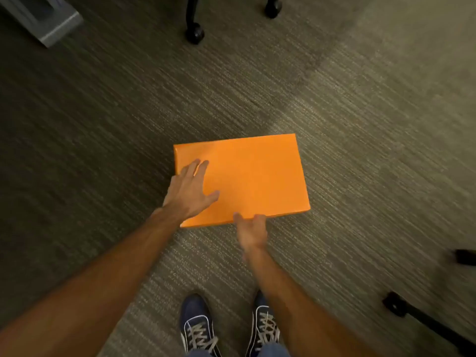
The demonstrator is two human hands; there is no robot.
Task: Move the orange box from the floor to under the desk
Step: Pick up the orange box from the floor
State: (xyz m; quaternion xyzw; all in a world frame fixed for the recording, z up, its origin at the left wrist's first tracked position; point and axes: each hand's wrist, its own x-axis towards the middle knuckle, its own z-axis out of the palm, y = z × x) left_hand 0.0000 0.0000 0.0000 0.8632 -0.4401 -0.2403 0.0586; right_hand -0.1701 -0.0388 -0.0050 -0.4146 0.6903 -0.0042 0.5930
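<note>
The orange box [244,179] lies flat on the carpet floor [360,150], just ahead of two blue sneakers [198,325]. The left hand [189,191] rests palm-down on the box's left part, fingers [203,167] spread wide and holding nothing. The right hand [251,230] is at the box's near edge — its fingers curl at that edge, but it is blurred, so I cannot tell whether they grip. Chair wheels [195,34] stand farther off.

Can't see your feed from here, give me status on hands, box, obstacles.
Left hand open, flat over orange box lid. Right hand at near edge, grip unclear. Box on carpet. Chair casters beyond it.
</note>
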